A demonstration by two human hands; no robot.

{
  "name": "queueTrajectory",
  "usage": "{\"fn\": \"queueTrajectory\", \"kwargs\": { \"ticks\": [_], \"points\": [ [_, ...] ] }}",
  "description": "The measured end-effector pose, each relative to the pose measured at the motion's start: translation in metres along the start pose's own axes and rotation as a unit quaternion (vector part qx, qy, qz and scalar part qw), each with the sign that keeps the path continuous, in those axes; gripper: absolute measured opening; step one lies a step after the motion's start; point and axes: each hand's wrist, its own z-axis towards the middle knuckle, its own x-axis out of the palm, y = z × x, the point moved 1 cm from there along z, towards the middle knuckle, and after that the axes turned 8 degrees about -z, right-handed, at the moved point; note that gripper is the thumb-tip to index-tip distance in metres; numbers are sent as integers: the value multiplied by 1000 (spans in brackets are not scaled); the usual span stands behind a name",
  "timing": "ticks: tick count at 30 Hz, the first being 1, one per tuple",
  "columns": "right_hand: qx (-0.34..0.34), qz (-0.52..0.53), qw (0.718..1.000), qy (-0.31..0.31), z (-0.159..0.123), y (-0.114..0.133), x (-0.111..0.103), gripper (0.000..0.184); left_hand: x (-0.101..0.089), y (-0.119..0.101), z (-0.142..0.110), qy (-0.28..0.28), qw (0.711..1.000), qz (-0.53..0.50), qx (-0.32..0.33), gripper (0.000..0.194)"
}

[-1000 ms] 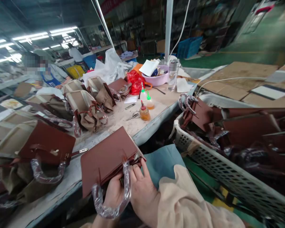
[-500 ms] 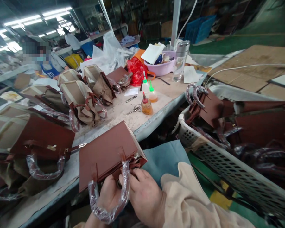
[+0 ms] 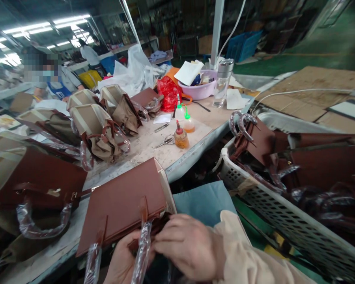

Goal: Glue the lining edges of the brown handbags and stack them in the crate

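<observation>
A brown handbag lies tilted over the bench's front edge, its wrapped handles hanging towards me. My left hand is closed on the bag's near edge, between the two plastic-wrapped handles; its fingertips are partly hidden. My right hand comes in from the right, fingers bent and pressed together on the edge of the same bag, beside the right handle. What exactly its fingertips pinch is hidden. Below the bag's right side shows a blue-grey sheet.
More brown bags stand on the bench at left. Behind are scissors, a red-capped bottle, a glass flask and a purple basin. At right, a white crate holds bags. A co-worker is at far left.
The handbag has shifted left and slightly down in the view, with my left hand on it. My right hand has moved rightward a little and turned, staying at the bag's edge.
</observation>
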Motion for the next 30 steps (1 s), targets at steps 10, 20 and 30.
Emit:
{"fn": "queueTrajectory", "kwargs": {
  "ticks": [10,20,30],
  "points": [
    [356,103,888,-271,35,-233,-28,98,-32,3,-4,85,996,-18,0,6],
    [387,-74,902,-178,95,-288,-14,97,-49,5,-9,-11,997,-78,12,22],
    [321,-34,928,-185,58,-223,-57,61,-38,14,-13,17,998,0,68,25]
  ]
}}
